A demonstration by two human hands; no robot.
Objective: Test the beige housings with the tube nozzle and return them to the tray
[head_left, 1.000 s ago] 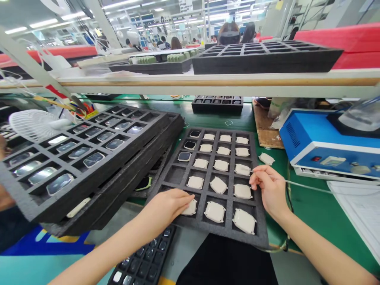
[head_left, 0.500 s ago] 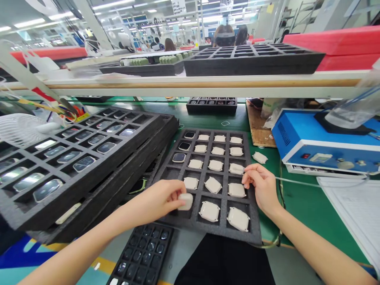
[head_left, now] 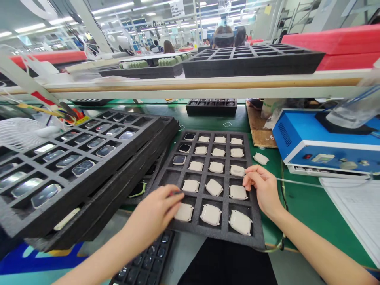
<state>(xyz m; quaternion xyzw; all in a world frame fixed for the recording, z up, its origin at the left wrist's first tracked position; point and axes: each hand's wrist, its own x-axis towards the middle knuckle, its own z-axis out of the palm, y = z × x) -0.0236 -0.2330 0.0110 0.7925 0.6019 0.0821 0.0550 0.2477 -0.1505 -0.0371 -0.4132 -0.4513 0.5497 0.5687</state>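
A black foam tray [head_left: 197,202] holds cream watch-shaped cases [head_left: 210,214] in most compartments and a few dark-faced pieces [head_left: 179,160] in its left column. Beside the tray's lower left, my left hand [head_left: 160,208] pinches a small, dark, thin item that I cannot make out. A cream case [head_left: 184,212] lies in the compartment just below those fingertips. At the tray's right edge my right hand [head_left: 261,186] is closed on a thin tube [head_left: 299,183], its fingertips beside a case in the right column.
Stacked foam trays [head_left: 118,166] of dark-faced pieces stand left. A small black tray [head_left: 145,261] is below. A loose case [head_left: 261,158] lies right of the main tray, near a blue machine [head_left: 332,138] and papers [head_left: 353,209]. A shelf [head_left: 190,91] crosses behind.
The cream case that my left hand held is now in the lower left compartment. That hand has moved slightly up and left and pinches a dark item. My right hand has barely moved.
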